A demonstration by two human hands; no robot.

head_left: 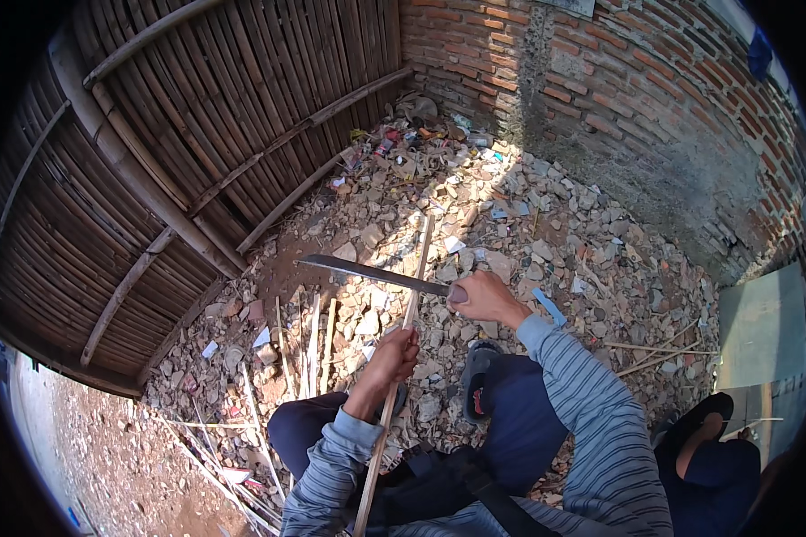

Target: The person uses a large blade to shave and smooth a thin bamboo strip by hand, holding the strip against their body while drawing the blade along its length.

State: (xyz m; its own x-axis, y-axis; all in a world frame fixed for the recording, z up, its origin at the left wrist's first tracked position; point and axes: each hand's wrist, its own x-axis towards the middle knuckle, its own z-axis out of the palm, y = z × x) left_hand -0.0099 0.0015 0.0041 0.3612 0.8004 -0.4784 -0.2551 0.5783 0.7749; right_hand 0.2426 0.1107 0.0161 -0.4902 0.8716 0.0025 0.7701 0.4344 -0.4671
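Observation:
My right hand (485, 297) is closed round the handle of a machete (367, 271). Its long dark blade points left and crosses a long, thin bamboo strip (425, 246); whether the edge touches the strip or lies just over it, I cannot tell. My left hand (394, 358) grips that strip below the blade. The strip runs from beside my lap, past my left forearm, up and away over the rubble. Both arms wear striped grey-blue sleeves.
Broken stones and rubble (546, 251) cover the ground, with litter (403, 143) at the back. Split bamboo strips (309, 349) lie left of my knees. A bamboo wall (197, 107) stands left, a brick wall (618, 80) behind. Another person's dark-clothed leg (712, 474) shows at lower right.

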